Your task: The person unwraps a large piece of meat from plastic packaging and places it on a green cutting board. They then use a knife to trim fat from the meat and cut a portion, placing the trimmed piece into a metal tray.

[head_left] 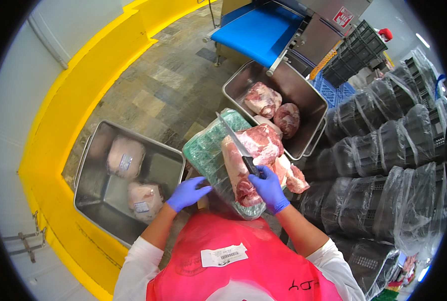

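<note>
My right hand [269, 189], in a blue glove, is closed round the black handle of a long knife [239, 144]. The blade points up and to the left, across a large piece of raw meat [251, 145]. Beneath the meat is a green crate [211, 145] covered in clear plastic. Smaller cut pieces with pale fat [286, 171] lie against the meat's right side. My left hand [188, 194], gloved too, hovers by the crate's left edge with fingers apart and nothing in it.
To the left, a metal tub [97, 175] holds two wrapped meat pieces [125, 158]. Another metal tub [311, 100], beyond the crate, contains several unwrapped pieces. A blue conveyor belt [258, 31] is at the far side. Plastic-wrapped dark crates [369, 198] stand stacked on the right.
</note>
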The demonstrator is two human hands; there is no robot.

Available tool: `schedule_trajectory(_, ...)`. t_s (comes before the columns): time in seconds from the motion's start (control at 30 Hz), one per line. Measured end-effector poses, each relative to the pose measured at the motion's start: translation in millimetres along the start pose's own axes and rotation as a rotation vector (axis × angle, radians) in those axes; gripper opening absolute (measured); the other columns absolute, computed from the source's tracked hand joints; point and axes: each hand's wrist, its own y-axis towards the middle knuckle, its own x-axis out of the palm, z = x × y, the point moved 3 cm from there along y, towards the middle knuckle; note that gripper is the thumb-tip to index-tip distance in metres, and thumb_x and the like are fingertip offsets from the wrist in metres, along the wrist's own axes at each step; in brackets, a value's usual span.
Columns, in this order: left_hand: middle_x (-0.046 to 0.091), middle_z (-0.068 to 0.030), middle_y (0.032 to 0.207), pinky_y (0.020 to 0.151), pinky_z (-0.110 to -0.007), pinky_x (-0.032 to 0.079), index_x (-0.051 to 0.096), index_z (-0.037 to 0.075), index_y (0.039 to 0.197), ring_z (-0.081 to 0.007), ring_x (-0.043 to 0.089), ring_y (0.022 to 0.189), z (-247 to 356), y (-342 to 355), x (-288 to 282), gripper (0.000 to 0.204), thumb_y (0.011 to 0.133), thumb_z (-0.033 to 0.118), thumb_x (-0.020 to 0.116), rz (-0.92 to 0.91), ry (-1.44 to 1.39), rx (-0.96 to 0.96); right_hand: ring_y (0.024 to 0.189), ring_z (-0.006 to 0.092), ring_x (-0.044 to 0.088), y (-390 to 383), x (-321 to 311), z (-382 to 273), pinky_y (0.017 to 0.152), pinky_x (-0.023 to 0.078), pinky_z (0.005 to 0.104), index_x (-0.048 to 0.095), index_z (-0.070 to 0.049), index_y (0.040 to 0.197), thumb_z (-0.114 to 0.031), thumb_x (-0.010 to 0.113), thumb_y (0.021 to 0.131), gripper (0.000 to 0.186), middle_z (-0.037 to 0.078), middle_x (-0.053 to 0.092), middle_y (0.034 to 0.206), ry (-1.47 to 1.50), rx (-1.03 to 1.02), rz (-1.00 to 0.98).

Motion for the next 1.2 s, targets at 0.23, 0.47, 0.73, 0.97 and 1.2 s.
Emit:
schedule_trajectory(0.23, 0.07, -0.0264, 0.125, 0.101, -0.049, 0.052, 0.065, -0.002, 0.132, -0.0434, 0.066, 0.116, -154, -35, 6, 0.064, 0.093, 0.048, 0.071, 0.365, 0.113, -0.183, 0.059, 0.0068, 0.049, 112, -63, -129, 0.052, 0.04, 0.0216, 0.056, -0.002, 0.143, -0.019, 0.058, 0.107, 0.04, 0.001, 0.062, 0.085, 0.285, -0.16, 0.079)
schedule_trajectory(0.47, 0.071, -0.0287, 0.115, 0.093, -0.051, 0.054, 0.069, 0.002, 0.126, -0.0451, 0.068, 0.109, -198, -110, 61, 0.055, 0.093, 0.046, 0.07, 0.462, 0.047, -0.354, 0.049, 0.008, 0.043, 313, -79, -68, 0.042, 0.033, 0.0239, 0.062, -0.01, 0.108, -0.025, 0.059, 0.108, 0.015, 0.003, 0.068, 0.084, 0.579, -0.019, -0.06)
schedule_trajectory(0.73, 0.076, -0.0233, 0.101, 0.086, -0.049, 0.056, 0.07, -0.002, 0.124, -0.0402, 0.073, 0.094, -204, -271, 145, 0.055, 0.093, 0.044, 0.073, 0.483, 0.108, -0.847, 0.052, 0.0123, 0.051, 547, -63, -94, 0.045, 0.045, 0.028, 0.061, -0.02, 0.103, -0.039, 0.053, 0.11, 0.022, -0.001, 0.069, 0.079, 0.874, 0.157, 0.033)
schedule_trajectory(0.97, 0.074, -0.0254, 0.108, 0.09, -0.043, 0.056, 0.068, -0.006, 0.127, -0.0394, 0.073, 0.099, -111, -165, 103, 0.053, 0.093, 0.035, 0.076, 0.544, 0.06, -0.656, 0.066, 0.0209, 0.065, 550, -106, -95, 0.059, 0.053, 0.036, 0.064, -0.01, 0.115, -0.044, 0.056, 0.106, 0.036, 0.009, 0.07, 0.097, 0.245, 0.134, -0.072)
schedule_trajectory(1.2, 0.066, -0.0147, 0.136, 0.096, -0.038, 0.054, 0.055, 0.005, 0.148, -0.0239, 0.067, 0.114, -43, 36, 95, 0.055, 0.107, 0.04, 0.06, 0.329, -0.442, -0.371, 0.079, 0.012, 0.062, 305, -226, 6, 0.067, 0.05, 0.0299, 0.072, -0.005, 0.114, -0.045, 0.064, 0.102, 0.043, 0.002, 0.07, 0.099, -0.106, 0.072, -0.235)
